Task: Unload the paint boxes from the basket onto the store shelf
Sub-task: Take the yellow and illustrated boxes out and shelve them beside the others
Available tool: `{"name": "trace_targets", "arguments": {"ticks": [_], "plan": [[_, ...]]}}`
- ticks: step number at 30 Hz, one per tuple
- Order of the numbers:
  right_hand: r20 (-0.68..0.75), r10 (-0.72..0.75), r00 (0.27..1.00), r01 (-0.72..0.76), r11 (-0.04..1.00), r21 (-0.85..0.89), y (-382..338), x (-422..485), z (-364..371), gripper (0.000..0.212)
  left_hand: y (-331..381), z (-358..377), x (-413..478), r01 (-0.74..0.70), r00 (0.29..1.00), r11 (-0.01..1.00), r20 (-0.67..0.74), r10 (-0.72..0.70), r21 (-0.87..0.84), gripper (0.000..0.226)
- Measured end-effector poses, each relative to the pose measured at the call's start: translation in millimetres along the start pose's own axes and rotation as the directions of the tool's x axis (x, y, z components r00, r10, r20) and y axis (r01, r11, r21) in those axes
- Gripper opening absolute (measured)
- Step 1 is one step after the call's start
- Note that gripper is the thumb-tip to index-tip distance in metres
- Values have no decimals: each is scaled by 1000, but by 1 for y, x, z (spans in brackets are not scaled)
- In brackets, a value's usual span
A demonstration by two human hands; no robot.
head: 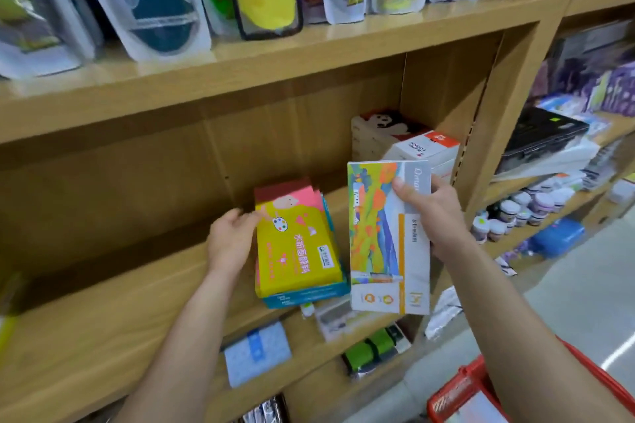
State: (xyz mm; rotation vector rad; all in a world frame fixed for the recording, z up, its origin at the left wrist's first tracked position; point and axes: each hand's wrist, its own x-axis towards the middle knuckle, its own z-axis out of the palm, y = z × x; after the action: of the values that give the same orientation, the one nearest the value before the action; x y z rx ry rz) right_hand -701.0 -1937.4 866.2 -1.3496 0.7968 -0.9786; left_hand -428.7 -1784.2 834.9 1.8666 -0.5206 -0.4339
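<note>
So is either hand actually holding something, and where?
The right hand holds the painted box by its upper right edge; the left hand only touches the yellow box.

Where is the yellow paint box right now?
In the head view, the yellow paint box lies at centre on the wooden shelf, atop a blue box, with the left hand at its left edge.

The wooden shelf [103, 312] carries a yellow paint box stack [297, 244] and white boxes [422, 148] near its right wall.
</note>
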Motion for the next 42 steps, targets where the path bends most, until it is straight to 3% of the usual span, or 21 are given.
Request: {"name": "trace_targets", "arguments": {"ticks": [3, 5, 8, 10, 12, 16, 20, 22, 25, 27, 29, 33, 37, 39, 42], "plan": [[23, -13, 1000, 13, 1000, 8, -7, 0, -2, 56, 11, -6, -35, -266, 963, 964, -53, 265, -7, 42], [62, -31, 998, 30, 999, 19, -14, 1, -7, 55, 21, 4, -66, -396, 917, 918, 56, 395, 1, 41], [132, -73, 989, 65, 996, 64, -29, 2, -17, 41, 41, 42, -98, -430, 862, 903, 297, 411, -4, 75], [168, -94, 981, 76, 991, 110, -41, 2, -27, 20, 55, 72, -111, -391, 828, 920, 422, 369, -37, 99], [196, -117, 974, 86, 983, 163, -53, 4, -37, 4, 64, 97, -122, -365, 787, 915, 468, 402, -172, 83], [234, -153, 960, 107, 975, 196, -69, 10, -55, 13, 79, 122, -132, -391, 782, 848, 357, 511, -358, 62], [310, -94, 946, 44, 986, 164, -37, 6, -70, 66, 86, 134, -126, -332, 824, 818, 278, 494, -470, 56], [361, 5, 933, -62, 987, 146, -10, -5, -69, 74, 89, 134, -123, -300, 852, 817, 247, 462, -492, 51], [338, 56, 939, -124, 975, 183, 14, -15, -57, 56, 96, 125, -114, -320, 854, 879, 293, 429, -354, 49], [304, 78, 949, -144, 969, 202, 17, -13, -48, 47, 98, 108, -107, -377, 860, 906, 291, 420, -194, 63], [283, 94, 954, -137, 981, 137, 17, -7, -43, 39, 89, 80, -100, -435, 889, 900, 145, 434, -28, 76], [227, 216, 950, -208, 976, -60, 30, 8, -35, 40, 28, 16, -92, -468, 878, 879, -62, 474, 93, 56], [173, 305, 936, -287, 950, -121, 38, 23, -15, 26, -39, -7, -98, -297, 955, 951, 23, 296, 88, 72], [132, 307, 942, -282, 942, -182, 36, 32, -2, 14, -59, -6, -101, -242, 965, 969, 114, 235, 57, 82], [51, 309, 950, -290, 928, -233, 39, 44, 11, 17, -70, -1, -102, -236, 961, 970, 162, 226, 49, 98]]}}
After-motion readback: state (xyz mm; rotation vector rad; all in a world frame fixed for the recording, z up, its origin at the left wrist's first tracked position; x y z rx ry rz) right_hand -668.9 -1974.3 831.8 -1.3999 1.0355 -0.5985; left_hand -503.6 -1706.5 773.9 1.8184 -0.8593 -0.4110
